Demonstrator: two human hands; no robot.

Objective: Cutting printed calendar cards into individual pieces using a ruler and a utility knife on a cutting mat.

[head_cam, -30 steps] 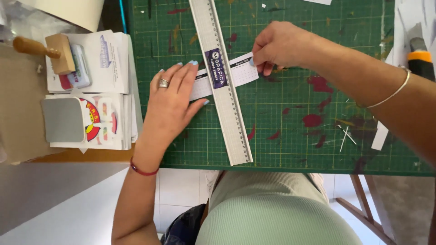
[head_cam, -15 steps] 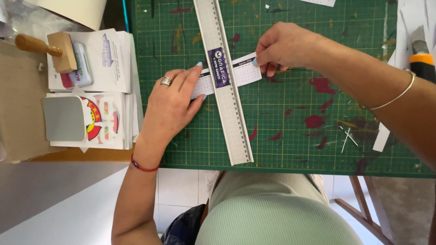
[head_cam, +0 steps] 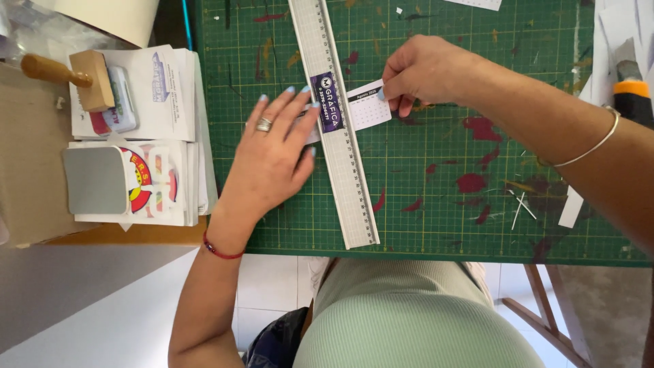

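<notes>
A long metal ruler (head_cam: 340, 157) lies on a green cutting mat (head_cam: 436, 204), running from the top edge toward me. My left hand (head_cam: 272, 153) lies flat to the left of the ruler, fingertips pressing on its left edge. A small white printed card (head_cam: 368, 109) sticks out from under the ruler on the right side. My right hand (head_cam: 426, 71) pinches the card's right end between thumb and fingers. A ring is on the left hand and a thin bangle (head_cam: 593, 146) on the right wrist.
Stacks of printed paper (head_cam: 170, 136) lie left of the mat, with a wooden-handled stamp (head_cam: 75, 75) and a grey pad (head_cam: 95, 180) on them. A utility knife with an orange part (head_cam: 630, 82) rests at the right edge. Paper slivers (head_cam: 521, 204) lie on the stained mat.
The card has shifted a little under the ruler, and my left fingertips now lie further up on the ruler's edge. My right hand stays pinched on the card's right end.
</notes>
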